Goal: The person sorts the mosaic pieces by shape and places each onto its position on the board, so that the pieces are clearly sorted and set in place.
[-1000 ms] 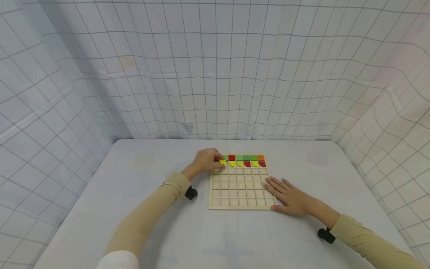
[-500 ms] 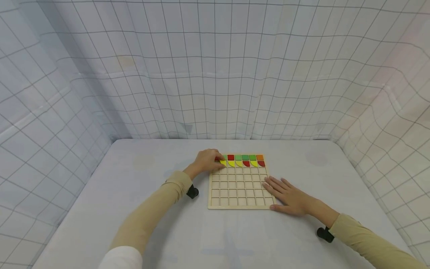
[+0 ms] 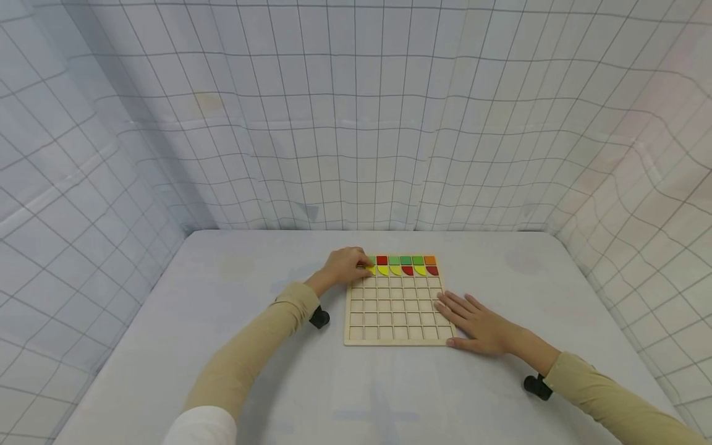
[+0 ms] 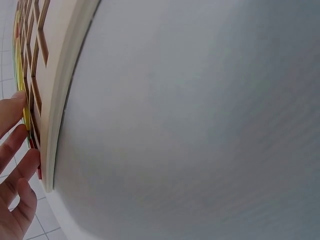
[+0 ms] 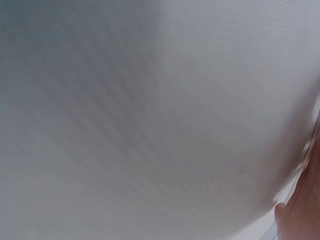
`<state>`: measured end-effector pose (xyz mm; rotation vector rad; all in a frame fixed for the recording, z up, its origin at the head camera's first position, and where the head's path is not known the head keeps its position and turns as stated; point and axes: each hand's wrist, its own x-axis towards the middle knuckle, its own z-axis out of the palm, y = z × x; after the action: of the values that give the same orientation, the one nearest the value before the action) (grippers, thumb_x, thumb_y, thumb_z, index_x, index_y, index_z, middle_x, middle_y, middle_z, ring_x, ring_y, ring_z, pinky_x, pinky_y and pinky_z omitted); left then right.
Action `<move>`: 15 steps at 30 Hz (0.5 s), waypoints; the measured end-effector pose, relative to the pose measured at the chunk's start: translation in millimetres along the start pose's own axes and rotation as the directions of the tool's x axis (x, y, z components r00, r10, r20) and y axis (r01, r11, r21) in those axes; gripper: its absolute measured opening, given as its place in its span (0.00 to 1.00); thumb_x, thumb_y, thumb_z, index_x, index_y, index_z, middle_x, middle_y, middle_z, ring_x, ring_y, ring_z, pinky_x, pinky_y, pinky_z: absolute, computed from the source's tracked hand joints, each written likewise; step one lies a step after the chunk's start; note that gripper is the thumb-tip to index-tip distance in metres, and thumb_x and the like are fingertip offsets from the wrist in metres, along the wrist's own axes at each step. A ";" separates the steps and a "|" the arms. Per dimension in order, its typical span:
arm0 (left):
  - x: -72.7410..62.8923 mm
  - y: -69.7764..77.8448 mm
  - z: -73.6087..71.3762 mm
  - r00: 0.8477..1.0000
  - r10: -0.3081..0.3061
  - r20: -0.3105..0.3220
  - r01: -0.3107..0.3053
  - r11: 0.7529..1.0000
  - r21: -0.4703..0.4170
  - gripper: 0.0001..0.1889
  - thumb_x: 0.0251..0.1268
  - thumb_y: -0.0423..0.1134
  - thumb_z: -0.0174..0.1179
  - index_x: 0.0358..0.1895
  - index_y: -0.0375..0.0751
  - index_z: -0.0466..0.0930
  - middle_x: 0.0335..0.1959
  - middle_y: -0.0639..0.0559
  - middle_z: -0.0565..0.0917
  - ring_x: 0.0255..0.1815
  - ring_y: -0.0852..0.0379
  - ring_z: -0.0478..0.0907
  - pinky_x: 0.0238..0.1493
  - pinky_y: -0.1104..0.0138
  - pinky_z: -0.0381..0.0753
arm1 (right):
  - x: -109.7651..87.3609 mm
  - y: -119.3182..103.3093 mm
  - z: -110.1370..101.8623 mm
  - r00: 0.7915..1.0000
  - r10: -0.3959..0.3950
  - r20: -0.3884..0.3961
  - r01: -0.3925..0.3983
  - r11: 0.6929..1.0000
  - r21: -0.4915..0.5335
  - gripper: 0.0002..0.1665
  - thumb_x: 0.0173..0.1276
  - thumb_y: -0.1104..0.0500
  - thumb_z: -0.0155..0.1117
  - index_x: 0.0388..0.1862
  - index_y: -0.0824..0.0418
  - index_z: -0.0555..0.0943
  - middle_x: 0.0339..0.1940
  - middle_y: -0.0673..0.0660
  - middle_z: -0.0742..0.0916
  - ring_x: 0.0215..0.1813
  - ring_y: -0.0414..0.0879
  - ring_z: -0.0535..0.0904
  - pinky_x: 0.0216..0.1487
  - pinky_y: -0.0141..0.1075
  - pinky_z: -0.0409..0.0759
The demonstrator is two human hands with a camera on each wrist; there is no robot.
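A square wooden grid board [image 3: 400,342] lies on the table, its far row filled with coloured square tiles [image 3: 406,260]. In the second row sit yellow and red quarter-circle tiles [image 3: 408,271]. At that row's left end my left hand [image 3: 343,264] pinches a yellow quarter-circle tile [image 3: 371,271], partly hidden by the fingers. The left wrist view shows this tile [image 4: 26,119] between thumb and finger at the board's surface. My right hand [image 3: 481,326] rests flat over the board's near right edge, fingers straight. Only part of it shows in the right wrist view.
A white table [image 3: 311,389] carries the board. Gridded white curtains [image 3: 356,136] enclose the back and both sides. Black wrist cameras [image 3: 319,317] hang under both wrists.
My left hand has lowered the yellow quarter-circle tile, which was tilted, into the second row's left end. The board has shifted very slightly left in view. My right hand stays in place.
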<state>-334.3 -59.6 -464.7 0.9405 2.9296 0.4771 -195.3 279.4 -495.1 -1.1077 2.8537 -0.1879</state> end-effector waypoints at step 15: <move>-38.8 -21.0 -13.3 0.981 -0.022 -0.195 0.027 0.999 0.024 0.15 0.63 0.48 0.62 0.51 0.51 0.85 0.51 0.52 0.83 0.50 0.53 0.80 0.40 0.60 0.83 | 2.3 5.3 -15.5 1.000 0.023 -0.009 -0.023 0.999 -0.041 0.47 0.69 0.33 0.50 0.78 0.56 0.53 0.79 0.60 0.56 0.79 0.60 0.46 0.72 0.63 0.46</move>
<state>-315.9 -101.7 -460.8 0.9082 3.1248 0.5602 -202.2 283.0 -480.5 -1.0837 2.8888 -0.1330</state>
